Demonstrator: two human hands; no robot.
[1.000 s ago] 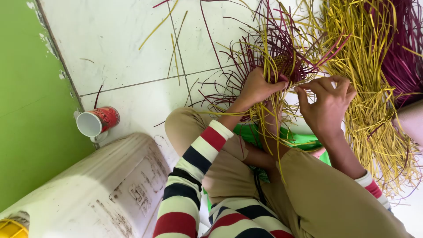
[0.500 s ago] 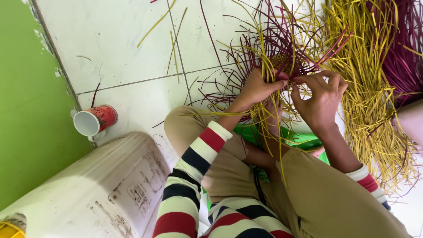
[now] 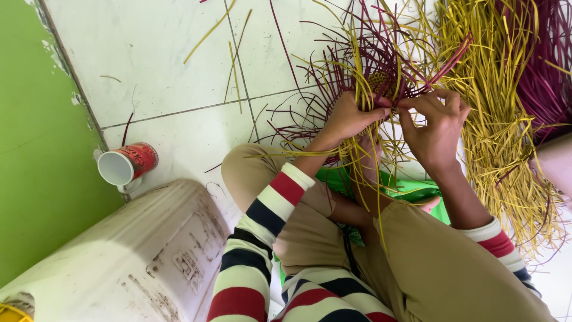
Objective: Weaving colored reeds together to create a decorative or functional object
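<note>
Over your lap, your left hand pinched the small woven start of yellow and maroon strips, fingers closed on it. Your right hand gripped one maroon strip at the same spot. Only a tiny patch looked woven; most strands splayed loose. Beside it lay the yellow strip pile, unused. Red cup sat on floor.

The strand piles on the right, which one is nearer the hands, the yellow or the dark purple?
The yellow pile. It lies right beside the right hand, while the dark purple pile sits beyond it at the picture's right edge. The left hand is farther from both.
</note>
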